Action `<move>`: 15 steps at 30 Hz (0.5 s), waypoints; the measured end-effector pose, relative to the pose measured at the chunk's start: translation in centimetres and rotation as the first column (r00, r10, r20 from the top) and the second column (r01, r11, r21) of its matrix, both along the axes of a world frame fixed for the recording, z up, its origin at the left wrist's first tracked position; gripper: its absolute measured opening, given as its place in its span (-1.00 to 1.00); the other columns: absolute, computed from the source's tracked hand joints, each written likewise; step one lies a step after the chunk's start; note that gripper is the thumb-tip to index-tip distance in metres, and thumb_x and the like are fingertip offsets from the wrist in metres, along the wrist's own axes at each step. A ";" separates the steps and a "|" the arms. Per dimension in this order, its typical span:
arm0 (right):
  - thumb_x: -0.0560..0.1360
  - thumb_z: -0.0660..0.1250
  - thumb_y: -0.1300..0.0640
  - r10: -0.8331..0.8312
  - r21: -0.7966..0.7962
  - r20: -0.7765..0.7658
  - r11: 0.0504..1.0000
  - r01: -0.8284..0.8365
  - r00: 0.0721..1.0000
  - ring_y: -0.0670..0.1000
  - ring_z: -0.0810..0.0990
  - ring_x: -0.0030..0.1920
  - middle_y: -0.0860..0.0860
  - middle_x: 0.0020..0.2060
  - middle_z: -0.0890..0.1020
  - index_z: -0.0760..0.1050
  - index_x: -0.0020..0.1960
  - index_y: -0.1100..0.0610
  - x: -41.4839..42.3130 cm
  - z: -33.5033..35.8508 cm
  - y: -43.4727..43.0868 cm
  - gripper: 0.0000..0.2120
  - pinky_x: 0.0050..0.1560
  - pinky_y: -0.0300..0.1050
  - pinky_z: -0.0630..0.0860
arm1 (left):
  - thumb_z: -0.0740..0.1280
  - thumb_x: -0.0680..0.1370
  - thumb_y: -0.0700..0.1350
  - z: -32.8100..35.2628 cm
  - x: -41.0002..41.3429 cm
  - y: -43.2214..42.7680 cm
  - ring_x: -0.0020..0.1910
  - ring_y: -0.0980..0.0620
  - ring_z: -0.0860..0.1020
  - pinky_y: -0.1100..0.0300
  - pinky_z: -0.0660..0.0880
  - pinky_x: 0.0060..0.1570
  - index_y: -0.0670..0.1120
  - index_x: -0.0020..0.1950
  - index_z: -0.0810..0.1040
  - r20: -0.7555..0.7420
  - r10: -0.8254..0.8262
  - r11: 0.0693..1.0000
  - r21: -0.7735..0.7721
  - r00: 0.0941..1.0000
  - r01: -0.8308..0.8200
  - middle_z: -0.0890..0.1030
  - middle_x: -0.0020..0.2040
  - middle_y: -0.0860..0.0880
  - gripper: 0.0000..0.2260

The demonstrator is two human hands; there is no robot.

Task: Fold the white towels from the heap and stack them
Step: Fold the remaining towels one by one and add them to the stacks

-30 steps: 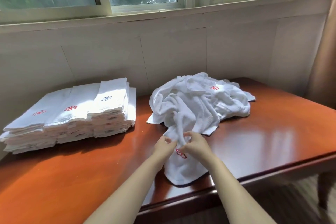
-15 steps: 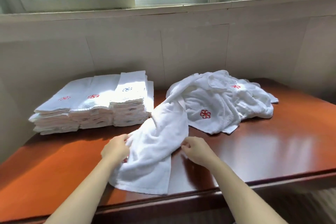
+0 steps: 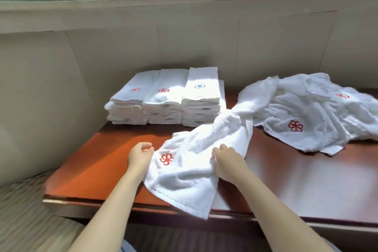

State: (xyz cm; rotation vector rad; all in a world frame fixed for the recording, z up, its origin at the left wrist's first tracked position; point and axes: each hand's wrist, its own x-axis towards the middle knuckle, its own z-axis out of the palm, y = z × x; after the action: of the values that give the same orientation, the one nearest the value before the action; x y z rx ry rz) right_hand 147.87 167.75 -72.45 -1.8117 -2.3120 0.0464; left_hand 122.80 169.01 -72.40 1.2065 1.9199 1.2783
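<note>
Towel (image 3: 192, 172), red pinwheel emblem (image 3: 166, 159), gripped: left hand (image 3: 140, 156), right hand (image 3: 227, 164).

— Where are the folded stacks (image 3: 165, 98)?
— At the back left of the table (image 3: 98, 165), by the wall (image 3: 184, 47). The heap (image 3: 319, 116) lies to their right.
— And the loose towel (image 3: 190, 170)?
— In front of both, between the left hand (image 3: 140, 156) and right hand (image 3: 227, 162), draping over the front edge.
</note>
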 end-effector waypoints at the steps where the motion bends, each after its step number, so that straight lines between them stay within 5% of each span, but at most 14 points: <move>1: 0.55 0.09 0.19 -0.007 -0.001 0.004 1.000 0.007 1.000 0.14 0.40 0.12 0.09 0.11 0.42 0.38 0.18 0.17 -0.2 0.1 0.2 -0.77 -0.01 -0.05 0.39 | 0.28 0.54 -0.21 0.1 -0.4 -0.2 0.02 0.00 0.54 0.18 0.42 -0.01 -0.11 0.10 0.58 -0.073 0.000 1.000 0.001 0.997 0.000 0.60 0.06 -0.06 -0.83; 4: 0.53 0.13 0.18 -0.006 -0.042 -0.001 0.999 0.006 1.000 0.15 0.37 0.17 0.08 0.13 0.42 0.35 0.22 0.13 -0.2 0.4 0.8 -0.73 0.04 -0.03 0.39 | 0.27 0.53 -0.17 0.9 -0.6 -1.4 -0.06 0.09 0.50 0.17 0.43 0.00 -0.02 0.02 0.60 -0.422 -0.057 0.995 0.052 0.905 0.087 0.59 -0.04 0.09 -0.85; 6: 0.52 0.15 0.15 -0.007 -0.071 -0.040 0.997 0.004 0.999 0.15 0.39 0.16 0.09 0.12 0.45 0.32 0.24 0.11 0.0 0.6 1.2 -0.71 0.04 -0.03 0.40 | 0.31 0.52 -0.09 1.7 0.5 -2.6 -0.15 0.15 0.50 0.17 0.45 -0.05 0.04 -0.03 0.58 -0.538 -0.211 0.954 0.069 0.816 0.292 0.56 -0.14 0.16 -0.92; 9: 0.51 0.18 0.12 -0.007 -0.142 -0.123 0.990 -0.010 0.992 0.12 0.45 0.07 0.07 0.06 0.51 0.32 0.22 0.10 0.5 1.1 1.6 -0.72 -0.01 -0.05 0.43 | 0.31 0.51 0.14 1.9 3.5 -4.8 -0.05 0.19 0.49 0.23 0.39 -0.03 0.06 0.18 0.52 -0.602 -0.546 0.766 -0.076 0.583 0.638 0.53 -0.05 0.16 -0.71; 12: 0.49 0.25 0.06 0.002 -0.202 -0.174 0.979 -0.038 0.985 0.06 0.45 -0.10 0.01 -0.10 0.52 0.35 0.14 0.04 0.9 2.1 1.5 -0.76 -0.13 -0.14 0.38 | 0.22 0.39 0.39 0.7 6.3 -6.0 0.25 0.05 0.36 0.12 0.33 0.22 0.08 0.46 0.21 -0.695 -0.626 0.717 -0.334 0.354 0.612 0.39 0.26 0.09 -0.28; 15: 0.46 0.30 0.10 0.054 -0.275 -0.243 0.954 -0.122 0.968 -0.05 0.45 -0.28 -0.08 -0.29 0.50 0.37 0.00 -0.01 0.8 2.8 0.7 -0.85 -0.31 -0.36 0.35 | 0.24 0.45 0.24 0.8 7.7 -5.8 0.25 -0.08 0.37 0.03 0.35 0.22 0.02 0.42 0.23 -0.763 -0.560 0.780 -0.355 0.322 0.515 0.39 0.26 0.01 -0.39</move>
State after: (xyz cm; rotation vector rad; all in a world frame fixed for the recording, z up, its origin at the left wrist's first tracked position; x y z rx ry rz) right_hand 148.67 168.47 -69.61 -1.7125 -2.3083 0.6084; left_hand 130.45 163.20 -71.63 2.5045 1.7394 0.2020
